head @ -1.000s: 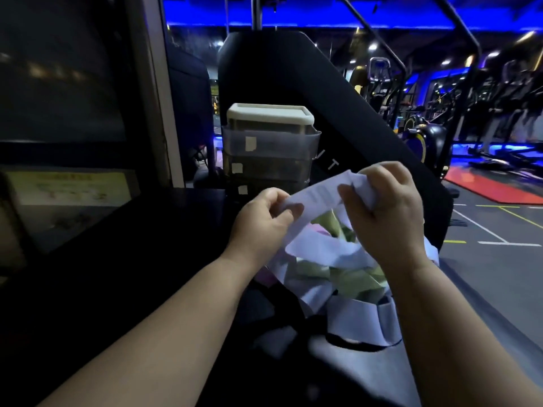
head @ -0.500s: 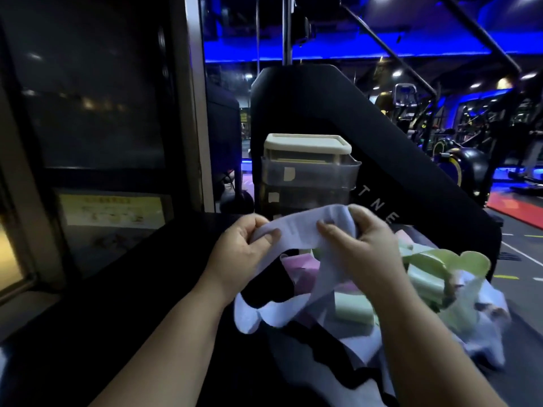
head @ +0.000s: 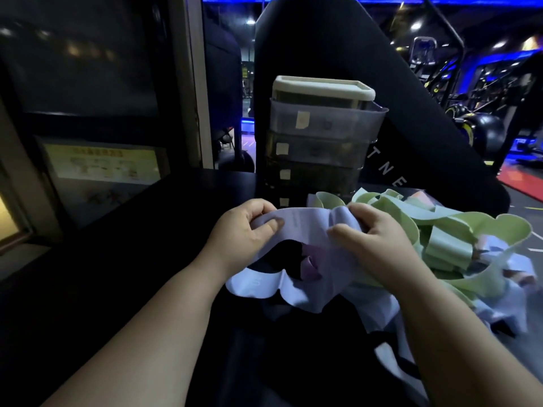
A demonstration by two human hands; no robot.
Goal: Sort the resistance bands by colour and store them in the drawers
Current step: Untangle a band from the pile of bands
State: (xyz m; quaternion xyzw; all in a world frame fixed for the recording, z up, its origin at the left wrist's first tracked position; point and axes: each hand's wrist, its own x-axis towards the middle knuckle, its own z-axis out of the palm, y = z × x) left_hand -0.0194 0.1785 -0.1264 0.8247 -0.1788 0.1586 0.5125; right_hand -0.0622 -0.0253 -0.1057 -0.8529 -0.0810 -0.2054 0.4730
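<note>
Head cam: both hands are up over a black table (head: pixel 132 245), holding one pale lilac band (head: pixel 302 227) stretched between them.

Left hand (head: pixel 244 227): pinches the band's left end, thumb flat on the front face, fingers curled behind it.

Right hand (head: pixel 376 239): grips the right end, thumb pressed on the front, fingers curled over the top edge. The band is bunched up there.

The lilac band's upper run is taut between the hands. The rest of the loop hangs down and its lower edge lies wavy on the table, just below the left wrist. A pink band (head: pixel 308 267) shows through the loop, lying on the table under it.

Mixed pile (head: pixel 458 245) is on the table right of the hands, touching the right hand's far side. It is mostly pale green bands, with lilac and a few pink ones tangled in. More lilac trails towards the near table edge.

Drawer unit (head: pixel 320 142) stands upright at the far side of the table, straight behind the hands. It has stacked smoky see-through drawers under a cream lid, and each front has a small pale label (head: pixel 302 119). The top drawer sits a bit proud of the ones below; can't tell if it's pulled out. Contents are too dark to read.

Behind the unit is a black padded panel (head: pixel 323 39) with white lettering. A yellow notice (head: pixel 102 164) is on the left wall, and gym machines (head: pixel 484 133) stand under blue light on the right.
</note>
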